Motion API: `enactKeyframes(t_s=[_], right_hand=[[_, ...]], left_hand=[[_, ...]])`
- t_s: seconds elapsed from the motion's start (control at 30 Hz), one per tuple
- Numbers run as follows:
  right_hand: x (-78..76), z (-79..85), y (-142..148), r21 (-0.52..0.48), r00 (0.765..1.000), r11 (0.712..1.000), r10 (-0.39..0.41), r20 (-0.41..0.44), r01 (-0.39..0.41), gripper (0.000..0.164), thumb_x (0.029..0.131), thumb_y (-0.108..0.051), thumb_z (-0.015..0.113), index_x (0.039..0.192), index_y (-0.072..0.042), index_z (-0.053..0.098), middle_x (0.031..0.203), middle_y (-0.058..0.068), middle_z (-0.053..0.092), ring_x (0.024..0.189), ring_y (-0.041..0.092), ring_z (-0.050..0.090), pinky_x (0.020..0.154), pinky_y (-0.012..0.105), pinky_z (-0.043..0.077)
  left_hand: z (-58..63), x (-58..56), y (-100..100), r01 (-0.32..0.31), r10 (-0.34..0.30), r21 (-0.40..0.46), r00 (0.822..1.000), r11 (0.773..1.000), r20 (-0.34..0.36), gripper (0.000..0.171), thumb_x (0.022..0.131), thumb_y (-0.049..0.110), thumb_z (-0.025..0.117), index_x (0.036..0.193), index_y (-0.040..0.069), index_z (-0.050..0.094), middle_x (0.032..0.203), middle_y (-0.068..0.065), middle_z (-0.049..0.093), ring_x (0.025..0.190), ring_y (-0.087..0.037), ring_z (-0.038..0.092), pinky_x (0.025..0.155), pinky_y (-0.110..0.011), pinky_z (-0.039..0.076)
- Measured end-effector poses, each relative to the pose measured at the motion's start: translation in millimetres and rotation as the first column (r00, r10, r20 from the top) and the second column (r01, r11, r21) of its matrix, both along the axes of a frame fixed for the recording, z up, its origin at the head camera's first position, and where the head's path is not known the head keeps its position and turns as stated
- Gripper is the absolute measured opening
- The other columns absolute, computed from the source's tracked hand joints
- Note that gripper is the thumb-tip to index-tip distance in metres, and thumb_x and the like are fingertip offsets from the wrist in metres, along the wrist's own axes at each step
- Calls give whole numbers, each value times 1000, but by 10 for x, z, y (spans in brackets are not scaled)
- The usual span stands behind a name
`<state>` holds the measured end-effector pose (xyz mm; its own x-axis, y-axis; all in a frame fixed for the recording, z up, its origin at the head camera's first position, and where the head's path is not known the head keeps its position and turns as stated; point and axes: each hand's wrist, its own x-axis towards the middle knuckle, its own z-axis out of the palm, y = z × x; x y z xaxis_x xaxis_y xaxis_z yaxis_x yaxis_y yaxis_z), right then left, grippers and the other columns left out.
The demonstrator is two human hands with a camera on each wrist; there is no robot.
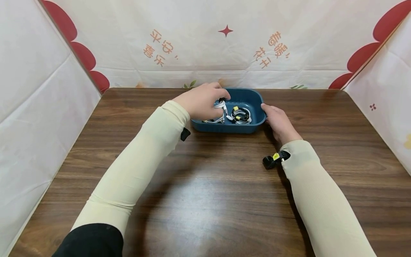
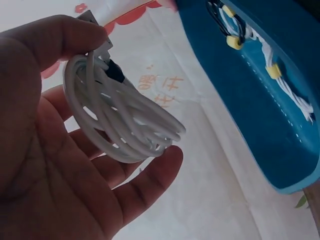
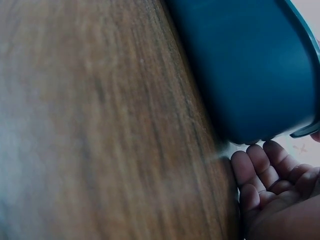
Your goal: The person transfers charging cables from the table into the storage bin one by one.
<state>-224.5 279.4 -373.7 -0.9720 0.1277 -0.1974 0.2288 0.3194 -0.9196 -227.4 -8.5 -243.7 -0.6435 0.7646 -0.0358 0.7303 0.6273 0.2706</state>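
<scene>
My left hand (image 1: 203, 101) is over the left part of a blue plastic bin (image 1: 228, 129). It holds a coiled white cable (image 2: 122, 112) with a dark tie, the thumb near its plug and the fingers around the loops. At the bin's right end, my right hand (image 1: 280, 123) grips the wall, thumb at the rim and curled fingertips (image 3: 242, 165) against the outside, low down. Inside the bin lie a coil of black and white cable with yellow tags (image 1: 240, 116) and more white cable, partly hidden by the left hand.
The bin stands at the far edge of a brown wooden table (image 1: 205, 192). Behind it hangs a white printed cloth (image 1: 192, 43), and similar cloth walls rise on the left and right.
</scene>
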Motion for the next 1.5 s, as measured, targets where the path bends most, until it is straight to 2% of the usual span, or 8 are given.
enactKeyframes(t_s=[0.2, 0.4, 0.6, 0.77, 0.87, 1.1, 1.27, 1.5], right_hand=[[-6, 4, 2, 7, 1000, 1000, 6, 4, -6, 60, 100, -60, 42, 118, -4, 55, 92, 1, 47, 98, 24, 40, 87, 37, 32], [4, 10, 9, 12, 1000, 1000, 16, 11, -16, 62, 100, -60, 40, 122, -4, 54, 98, 4, 46, 99, 23, 39, 89, 37, 31], [-5, 12, -3, 3, 1000, 1000, 11, 17, -12, 62, 100, -61, 41, 122, -4, 54, 92, 1, 47, 99, 24, 41, 88, 37, 32], [-21, 16, -8, -3, 1000, 1000, -3, 5, 3, 60, 100, -59, 43, 120, -4, 55, 86, -3, 49, 96, 22, 42, 87, 36, 32], [-23, 7, -6, -5, 1000, 1000, -8, 0, 8, 60, 100, -58, 43, 120, -3, 55, 85, -3, 50, 94, 21, 42, 87, 35, 32], [-17, -13, -1, 3, 1000, 1000, 1, 7, -1, 62, 99, -61, 43, 118, -3, 56, 86, -2, 48, 96, 22, 41, 87, 36, 32], [-24, -15, 6, 4, 1000, 1000, -11, -1, 11, 61, 100, -60, 43, 119, -4, 56, 94, -1, 49, 96, 19, 41, 89, 35, 32], [-26, -24, -4, 4, 1000, 1000, -17, 4, 17, 64, 100, -60, 43, 125, -3, 56, 99, 0, 51, 96, 17, 41, 89, 34, 32]], left_hand=[[50, -156, 114, 9, -4, -118, 999, 993, 45, 44, 97, 26, 54, 140, 16, 54, 138, -6, 47, 115, -19, 50, 101, -33, 40], [99, -342, 267, 52, -36, -255, 997, 966, 67, 45, 99, 29, 52, 142, 15, 52, 142, -6, 46, 122, -20, 47, 105, -34, 38], [65, -471, 319, 44, -8, -330, 994, 943, 111, 47, 99, 32, 52, 143, 14, 50, 147, -4, 45, 125, -20, 46, 105, -36, 38], [-23, -528, 374, 68, -9, -388, 988, 919, 151, 49, 101, 34, 49, 146, 15, 47, 149, -4, 44, 129, -20, 45, 107, -38, 38], [-100, -564, 412, 78, -17, -419, 989, 905, 148, 49, 101, 34, 49, 147, 16, 46, 148, -4, 45, 128, -20, 46, 106, -38, 38], [-257, -658, 419, 65, -14, -435, 993, 898, 119, 48, 100, 33, 51, 145, 14, 49, 144, -5, 49, 123, -21, 49, 104, -38, 40], [-294, -687, 397, 53, 12, -455, 990, 889, 140, 50, 101, 33, 50, 146, 14, 47, 147, -6, 47, 127, -21, 48, 104, -38, 40], [-328, -699, 372, 42, 61, -504, 981, 862, 186, 53, 100, 32, 50, 150, 14, 42, 153, -5, 39, 138, -23, 40, 108, -38, 38]])
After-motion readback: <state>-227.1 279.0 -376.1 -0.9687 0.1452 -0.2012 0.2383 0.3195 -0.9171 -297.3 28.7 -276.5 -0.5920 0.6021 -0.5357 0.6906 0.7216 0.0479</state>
